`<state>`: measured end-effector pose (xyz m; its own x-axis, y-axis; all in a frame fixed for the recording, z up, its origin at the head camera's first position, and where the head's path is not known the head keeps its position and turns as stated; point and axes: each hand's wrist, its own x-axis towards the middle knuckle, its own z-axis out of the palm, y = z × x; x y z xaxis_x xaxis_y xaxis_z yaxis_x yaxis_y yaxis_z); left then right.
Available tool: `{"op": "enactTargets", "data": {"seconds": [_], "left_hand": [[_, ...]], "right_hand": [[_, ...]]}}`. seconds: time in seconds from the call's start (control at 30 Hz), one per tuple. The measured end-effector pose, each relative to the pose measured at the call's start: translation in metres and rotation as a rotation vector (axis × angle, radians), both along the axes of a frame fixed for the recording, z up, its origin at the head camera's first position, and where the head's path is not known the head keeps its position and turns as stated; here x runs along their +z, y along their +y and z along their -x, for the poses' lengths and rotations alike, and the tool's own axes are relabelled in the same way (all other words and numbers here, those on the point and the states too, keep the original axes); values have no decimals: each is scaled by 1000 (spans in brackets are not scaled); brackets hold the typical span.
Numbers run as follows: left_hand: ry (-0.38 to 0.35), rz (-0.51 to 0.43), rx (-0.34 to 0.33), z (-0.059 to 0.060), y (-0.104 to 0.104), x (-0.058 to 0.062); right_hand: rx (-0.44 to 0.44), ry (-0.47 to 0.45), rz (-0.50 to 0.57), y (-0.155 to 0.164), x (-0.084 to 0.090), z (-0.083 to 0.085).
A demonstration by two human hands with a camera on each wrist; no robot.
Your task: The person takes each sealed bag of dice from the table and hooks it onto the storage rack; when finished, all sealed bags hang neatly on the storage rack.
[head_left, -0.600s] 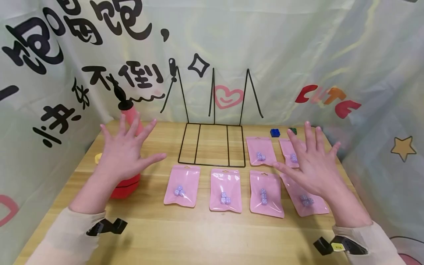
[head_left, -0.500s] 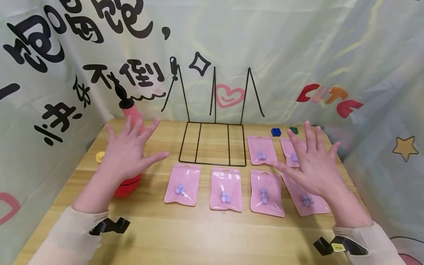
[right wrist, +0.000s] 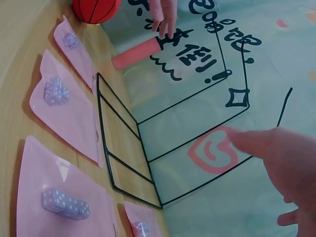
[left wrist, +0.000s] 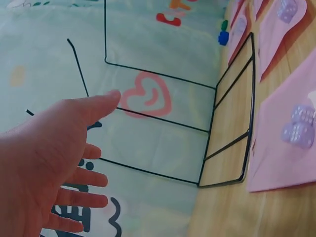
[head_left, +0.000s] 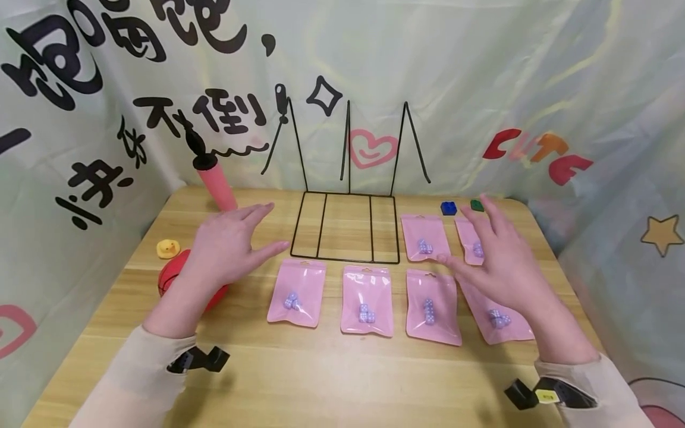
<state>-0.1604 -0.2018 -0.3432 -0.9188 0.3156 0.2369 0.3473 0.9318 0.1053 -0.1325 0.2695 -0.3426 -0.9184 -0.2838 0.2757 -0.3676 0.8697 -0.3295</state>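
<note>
In the head view my left hand hovers above the table's left side, partly over a red ball, with fingers extended and thumb apart. My right hand hangs over the pink zip bags at the right, fingers spread and holding nothing. Several pink bags lie flat, each with purple dotted dice inside: one bag nearest the left hand, a bag beside it, and a bag left of the right hand. Bags under the right hand are partly hidden. A black wire rack with upright hooks stands behind the bags.
At the back left stands a pink cylinder with a black top. A yellow duck sits near the left edge. Blue and green blocks lie at the back right. A printed curtain hangs behind the table.
My left hand has moved right and turned, its fingers closer together, uncovering the duck and more of the ball. My right hand's fingers have drawn together a little. The view has tilted slightly.
</note>
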Motion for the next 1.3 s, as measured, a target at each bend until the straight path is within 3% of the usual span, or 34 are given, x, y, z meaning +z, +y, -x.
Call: {"op": "enactTargets", "data": {"seconds": [0.23,0.4,0.77,0.9,1.07,1.3], "left_hand": [[-5,-67,-31,7,12,-17],[-16,-128,-82,10,18,-32],[-101,-187,-96,20,22,-71],[-139,-208,-107,24,21,-82],[-156,-235,-119,31,21,-92],[-227,-256,-64,39,21,-103]], "right_hand": [[41,-32,278,2,-4,10],[29,-68,377,6,-10,16],[-100,-261,460,13,-22,28],[-97,-289,494,14,-30,34],[-121,-327,476,15,-42,43],[-137,-372,468,17,-56,54]]}}
